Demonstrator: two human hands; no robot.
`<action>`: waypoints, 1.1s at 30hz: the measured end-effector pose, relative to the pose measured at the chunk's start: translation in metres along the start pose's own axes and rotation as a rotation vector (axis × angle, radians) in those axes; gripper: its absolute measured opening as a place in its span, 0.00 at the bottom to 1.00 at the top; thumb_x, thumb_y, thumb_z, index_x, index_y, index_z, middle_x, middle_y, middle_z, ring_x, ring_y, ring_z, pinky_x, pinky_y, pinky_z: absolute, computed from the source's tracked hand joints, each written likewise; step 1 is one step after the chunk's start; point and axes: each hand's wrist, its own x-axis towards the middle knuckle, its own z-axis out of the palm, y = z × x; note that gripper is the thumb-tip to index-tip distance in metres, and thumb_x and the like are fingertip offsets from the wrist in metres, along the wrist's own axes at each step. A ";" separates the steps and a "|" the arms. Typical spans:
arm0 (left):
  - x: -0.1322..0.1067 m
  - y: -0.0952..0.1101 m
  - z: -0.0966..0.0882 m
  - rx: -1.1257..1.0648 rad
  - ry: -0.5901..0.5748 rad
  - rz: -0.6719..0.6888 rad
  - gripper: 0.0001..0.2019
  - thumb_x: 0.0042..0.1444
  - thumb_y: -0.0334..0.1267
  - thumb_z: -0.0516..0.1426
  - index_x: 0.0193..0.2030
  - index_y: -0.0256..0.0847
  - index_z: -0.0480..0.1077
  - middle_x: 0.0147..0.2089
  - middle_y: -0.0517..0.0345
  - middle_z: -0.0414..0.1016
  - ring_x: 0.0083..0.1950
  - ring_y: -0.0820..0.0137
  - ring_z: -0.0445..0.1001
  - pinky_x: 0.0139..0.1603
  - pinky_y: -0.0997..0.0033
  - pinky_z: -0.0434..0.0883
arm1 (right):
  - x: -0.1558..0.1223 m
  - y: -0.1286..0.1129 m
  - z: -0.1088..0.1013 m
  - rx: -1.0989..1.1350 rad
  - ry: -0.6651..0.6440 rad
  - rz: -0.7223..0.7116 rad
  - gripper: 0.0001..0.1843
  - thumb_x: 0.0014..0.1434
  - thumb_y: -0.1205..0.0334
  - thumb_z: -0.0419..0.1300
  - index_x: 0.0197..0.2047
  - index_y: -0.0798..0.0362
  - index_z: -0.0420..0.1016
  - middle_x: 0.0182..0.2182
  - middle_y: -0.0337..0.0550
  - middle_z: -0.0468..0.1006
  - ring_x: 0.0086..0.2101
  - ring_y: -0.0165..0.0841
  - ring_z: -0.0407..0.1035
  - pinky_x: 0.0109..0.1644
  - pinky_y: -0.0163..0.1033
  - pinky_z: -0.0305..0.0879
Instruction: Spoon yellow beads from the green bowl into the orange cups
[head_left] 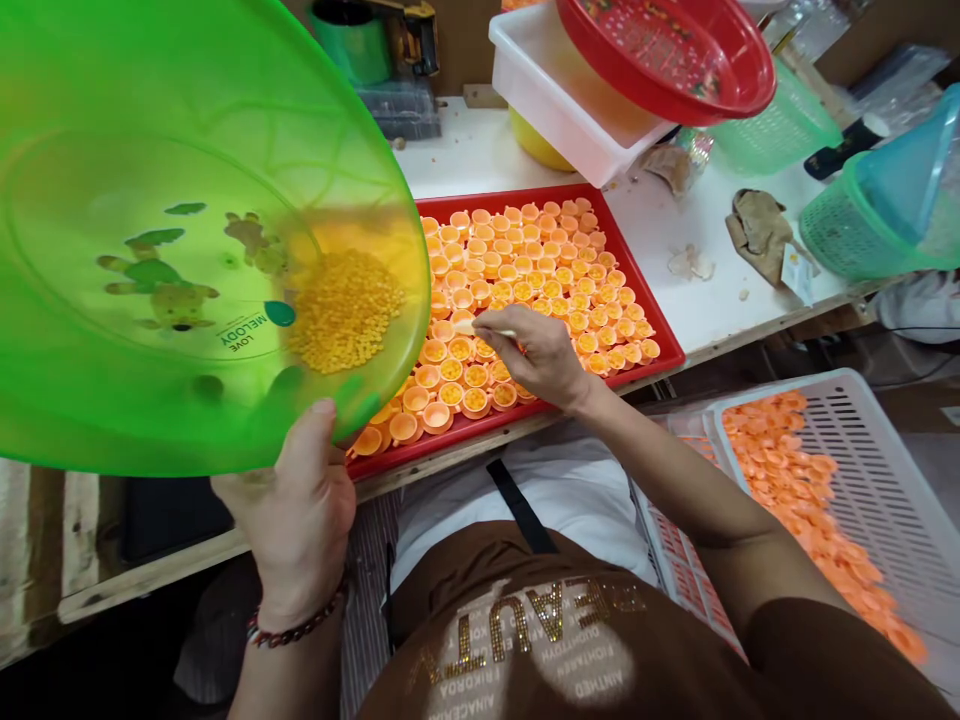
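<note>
My left hand (300, 500) is closed on the rim of a large green plastic basin (82, 400), thumb on the inside. The basin is tilted, and a heap of small yellow pellets (349, 315) lies at its low right side. Beside it, a red tray (637, 260) on the table holds many small orange cups (450, 368); a lot of them contain yellow pellets, while others look empty. My right hand (536, 355) is closed in a pinch over the cups, on a thin pale stick (491, 329). Whether the stick's tip is spoon-shaped, I cannot tell.
Behind the tray, a red basin (675, 60) rests on a white tub (570, 100). Green baskets (840, 220) and brown scraps (757, 235) are on the right of the white table (457, 150). Lower right, a white crate (862, 440) holds orange plastic pieces (806, 520).
</note>
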 end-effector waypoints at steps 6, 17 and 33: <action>-0.009 0.003 0.015 -0.118 0.022 -0.054 0.14 0.57 0.38 0.69 0.49 0.47 0.77 0.67 0.56 0.74 0.74 0.54 0.65 0.76 0.41 0.65 | 0.024 -0.014 0.024 0.126 0.088 0.281 0.13 0.70 0.56 0.58 0.37 0.54 0.78 0.27 0.39 0.77 0.26 0.26 0.68 0.32 0.34 0.68; -0.007 0.000 0.016 -0.169 0.076 -0.099 0.20 0.53 0.36 0.70 0.53 0.48 0.77 0.66 0.56 0.74 0.72 0.54 0.68 0.77 0.41 0.62 | 0.028 -0.015 0.022 0.610 0.077 0.782 0.14 0.63 0.50 0.66 0.37 0.53 0.75 0.25 0.37 0.77 0.22 0.25 0.69 0.25 0.31 0.70; -0.007 0.005 0.015 -0.142 0.105 -0.054 0.20 0.50 0.32 0.70 0.51 0.45 0.78 0.63 0.56 0.77 0.68 0.54 0.72 0.74 0.43 0.68 | 0.029 -0.019 0.021 0.066 0.087 0.252 0.11 0.70 0.58 0.57 0.38 0.51 0.78 0.31 0.42 0.80 0.32 0.31 0.72 0.42 0.39 0.72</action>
